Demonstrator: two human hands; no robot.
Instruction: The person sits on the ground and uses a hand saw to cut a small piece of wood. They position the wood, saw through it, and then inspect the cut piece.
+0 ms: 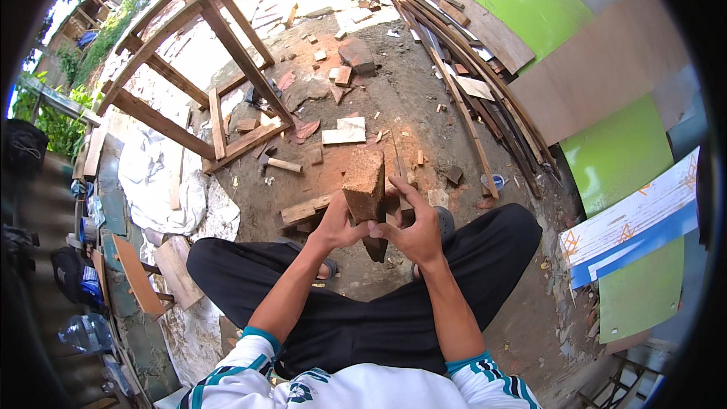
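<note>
In front of my lap I hold a brown wooden block [364, 180] with a rough upper face, tilted away from me. My left hand [338, 221] grips its left side, the thumb pressed near its lower end. On the other side my right hand [416, 231] has its thumb meeting the left one at the block, with fingers bent along the right side and the index finger reaching forward. The undersides of the fingers are hidden. Just ahead lie a short plank [307, 209] and a hammer [282, 163] with a wooden handle.
A wooden frame [219, 19] stands at the far left, beside white sheeting [155, 174]. Long strips of wood [473, 79] are piled at the right, near green panels [621, 151]. Several wood offcuts [344, 133] litter the ground. A small board stand [138, 276] is by my left knee.
</note>
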